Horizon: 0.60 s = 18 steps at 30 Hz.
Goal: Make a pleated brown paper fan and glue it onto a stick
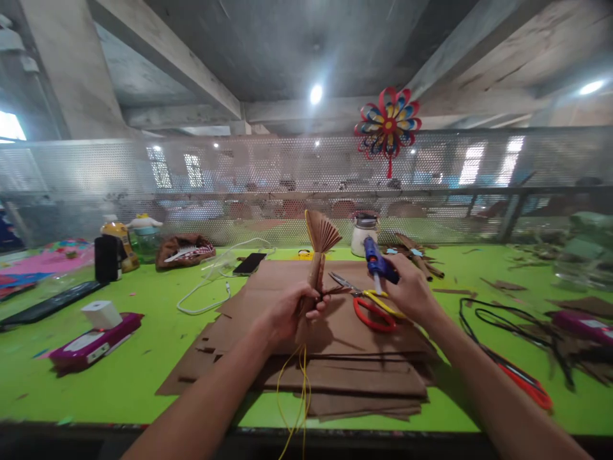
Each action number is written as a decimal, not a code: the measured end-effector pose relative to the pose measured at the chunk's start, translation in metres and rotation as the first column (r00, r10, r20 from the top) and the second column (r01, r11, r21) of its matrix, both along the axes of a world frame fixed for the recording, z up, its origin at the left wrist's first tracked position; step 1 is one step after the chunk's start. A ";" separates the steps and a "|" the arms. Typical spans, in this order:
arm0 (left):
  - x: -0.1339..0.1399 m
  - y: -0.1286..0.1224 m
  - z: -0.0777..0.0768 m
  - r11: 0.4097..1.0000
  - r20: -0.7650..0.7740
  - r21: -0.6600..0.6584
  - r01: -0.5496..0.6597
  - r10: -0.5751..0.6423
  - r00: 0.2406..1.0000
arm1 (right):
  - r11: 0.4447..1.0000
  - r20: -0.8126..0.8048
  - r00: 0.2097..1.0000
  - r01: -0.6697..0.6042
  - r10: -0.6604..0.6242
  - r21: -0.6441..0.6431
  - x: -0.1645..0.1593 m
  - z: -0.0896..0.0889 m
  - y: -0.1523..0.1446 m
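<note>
My left hand point(292, 313) is closed around a rolled brown paper stem that carries a pleated paper fan point(324, 231) at its top. Yellow string point(302, 383) trails from the lower end of this piece over the table's front edge. In my right hand point(409, 284) is a blue hot glue gun point(378, 259), its fingers wrapped round the handle. Open scissors point(376, 314) with red and yellow handles lie between the hands on stacked brown paper sheets point(268, 281).
On the green table point(143, 358) are a purple power strip point(98, 342), a white cable point(191, 312), a black phone point(249, 263) and a white jar point(364, 235). At right lies a red cutter point(524, 383) beside a black cord point(483, 313). A perforated screen point(268, 166) stands behind.
</note>
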State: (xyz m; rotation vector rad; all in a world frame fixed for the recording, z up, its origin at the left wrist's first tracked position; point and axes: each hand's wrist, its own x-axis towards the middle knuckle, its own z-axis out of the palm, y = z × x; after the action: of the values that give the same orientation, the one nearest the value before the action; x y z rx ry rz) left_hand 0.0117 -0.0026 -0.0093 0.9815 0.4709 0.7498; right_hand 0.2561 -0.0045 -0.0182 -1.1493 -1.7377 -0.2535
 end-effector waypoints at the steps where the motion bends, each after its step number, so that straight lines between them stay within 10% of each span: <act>1: 0.000 -0.002 0.002 1.000 0.001 -0.006 0.012 -0.011 1.000 | 0.996 0.058 0.996 0.071 -0.068 -0.058 0.006 -0.005 0.009; 7: -0.005 -0.007 0.010 0.991 -0.032 0.100 0.089 -0.086 0.996 | 0.880 0.318 0.928 0.309 -0.195 -0.362 0.036 -0.031 0.037; 12: -0.007 -0.002 0.008 0.984 -0.047 0.165 0.068 -0.061 0.997 | 0.905 0.240 0.944 0.295 -0.226 -0.306 0.031 -0.028 0.035; 15: -0.007 0.000 0.005 0.979 -0.066 0.204 0.033 -0.020 0.998 | 0.976 -0.079 0.990 0.100 -0.117 -0.194 0.007 -0.015 0.021; 18: -0.006 0.002 0.002 0.970 -0.085 0.244 0.008 0.013 0.996 | 0.895 -0.334 0.918 -0.321 0.214 -0.311 -0.026 0.001 0.002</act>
State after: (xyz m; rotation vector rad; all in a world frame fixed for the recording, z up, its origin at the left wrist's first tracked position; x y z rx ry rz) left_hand 0.0062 -0.0005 -0.0078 1.2471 0.4618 0.7827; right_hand 0.2302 -0.0026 -0.0169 -1.1147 -1.6902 0.4074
